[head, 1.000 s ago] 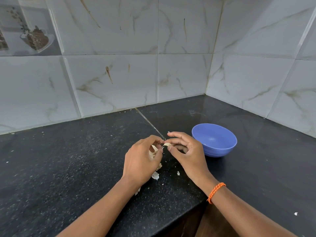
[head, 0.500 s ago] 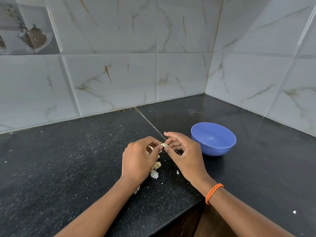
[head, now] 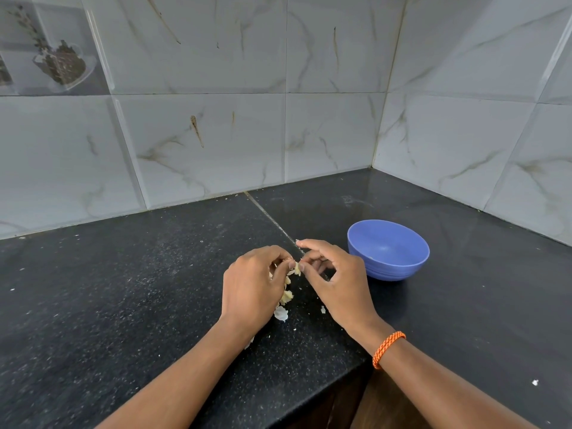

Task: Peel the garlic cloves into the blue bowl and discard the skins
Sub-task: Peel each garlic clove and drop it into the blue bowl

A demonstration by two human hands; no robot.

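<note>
Over the black counter (head: 123, 289), the left hand (head: 250, 286) curls its fingers round a garlic clove (head: 297, 269), with loose skins (head: 281, 313) lying beneath it. The right hand (head: 337, 283) pinches the same clove's tip between thumb and finger. Just beside it stands the blue bowl (head: 388, 249).

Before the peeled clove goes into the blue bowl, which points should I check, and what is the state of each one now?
1. Garlic clove held: ok, pinched between left hand and right hand.
2. Clove fully peeled: cannot tell, fingers cover most of it.
3. Blue bowl upright and open: ok, it stands beside the right hand.
4. Bowl free of skins: ok for the visible inside; near part hidden.
5. Loose skins kept away from the bowl: ok, they lie on the counter under the left hand.
6. Skins discarded: not ok.
</note>
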